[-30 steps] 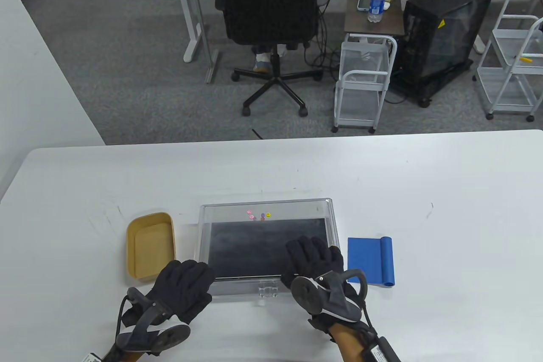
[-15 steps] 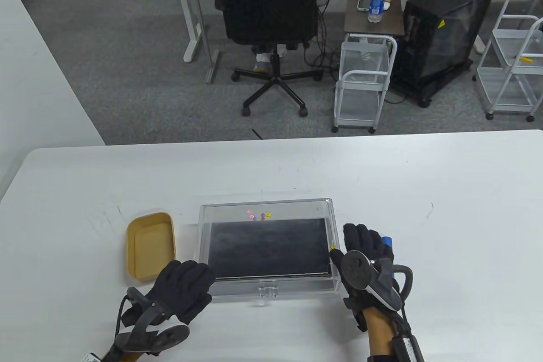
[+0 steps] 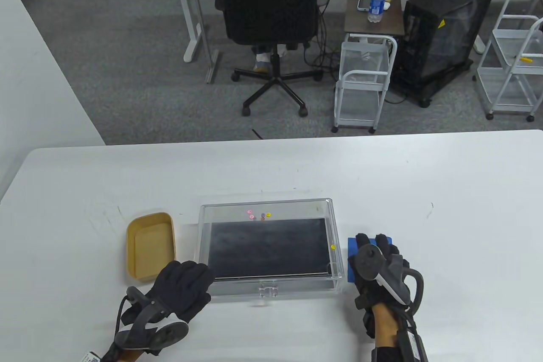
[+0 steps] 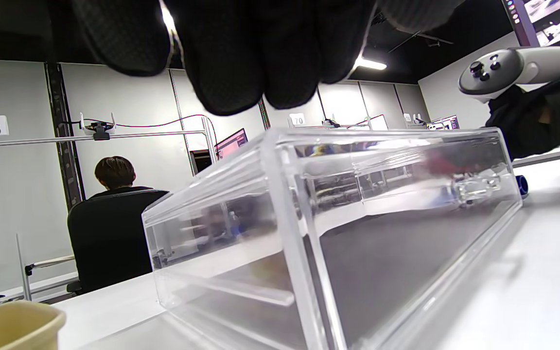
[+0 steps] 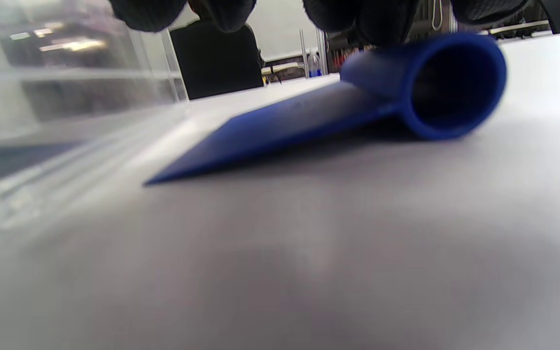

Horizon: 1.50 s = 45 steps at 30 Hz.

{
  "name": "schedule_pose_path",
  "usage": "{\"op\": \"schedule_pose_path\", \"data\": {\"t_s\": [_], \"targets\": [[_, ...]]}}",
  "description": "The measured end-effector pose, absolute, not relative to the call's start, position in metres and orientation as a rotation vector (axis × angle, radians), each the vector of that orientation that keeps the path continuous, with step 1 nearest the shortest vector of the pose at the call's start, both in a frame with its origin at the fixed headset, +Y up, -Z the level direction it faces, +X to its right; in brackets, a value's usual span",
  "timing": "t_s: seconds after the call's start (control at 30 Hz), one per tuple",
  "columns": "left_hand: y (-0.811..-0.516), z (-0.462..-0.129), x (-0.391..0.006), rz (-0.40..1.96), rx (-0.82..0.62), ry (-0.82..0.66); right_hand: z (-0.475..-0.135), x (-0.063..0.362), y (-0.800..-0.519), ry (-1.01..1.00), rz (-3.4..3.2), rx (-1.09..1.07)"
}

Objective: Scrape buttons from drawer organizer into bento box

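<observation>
The clear drawer organizer with a black liner stands mid-table. Several small coloured buttons lie by its far wall, and one yellow button by its right wall. The tan bento box stands left of it, empty. My left hand lies over the organizer's near left corner; in the left wrist view its fingertips hang just above the rim. My right hand lies over the blue scraper, which is flat on the table. In the right wrist view its fingertips are at the scraper's rolled handle.
The organizer's clear pull tab faces me at the near wall. White table surface lies around the objects. An office chair, carts and a PC case stand on the floor beyond the far edge.
My right hand has left the organizer's near right part and moved right, onto the blue scraper. A yellow button now shows by the right wall. The left hand has not moved.
</observation>
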<state>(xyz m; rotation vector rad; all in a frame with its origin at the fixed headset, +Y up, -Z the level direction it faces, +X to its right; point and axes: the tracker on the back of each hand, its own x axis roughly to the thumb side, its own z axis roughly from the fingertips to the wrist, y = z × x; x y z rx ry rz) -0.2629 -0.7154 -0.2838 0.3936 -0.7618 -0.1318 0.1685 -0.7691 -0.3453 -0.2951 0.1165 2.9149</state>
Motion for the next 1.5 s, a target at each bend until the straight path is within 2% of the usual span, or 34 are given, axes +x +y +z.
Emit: {"op": "schedule_pose_path", "data": {"t_s": [0.1,0.23,0.37,0.5,0.67,1.07,1.3,1.5], "targets": [[-0.715,-0.283,-0.262,-0.133,0.393,-0.763,-0.346,0.168,-0.774,0.201,2.919,-0.278],[-0.715,-0.283,-0.263,-0.137,0.398,-0.763,-0.347,0.173,-0.778,0.219,2.912,-0.351],[-0.714,-0.283,-0.263,-0.141,0.398,-0.761,-0.348,0.180,-0.786,0.345,2.863,-0.450],[-0.714,-0.283,-0.262,-0.147,0.397,-0.764,-0.348,0.183,-0.786,0.384,2.819,-0.536],[-0.714,-0.283,-0.263,-0.157,0.398,-0.763,-0.348,0.186,-0.789,0.413,2.782,-0.541],[-0.715,-0.284,-0.263,-0.161,0.381,-0.764,-0.348,0.194,-0.777,0.164,2.704,-0.542],[-0.716,-0.284,-0.262,-0.163,0.373,-0.764,-0.347,0.195,-0.770,0.111,2.707,-0.517],[-0.715,-0.283,-0.262,-0.172,0.385,-0.770,-0.345,0.201,-0.756,-0.023,2.655,-0.521]]}}
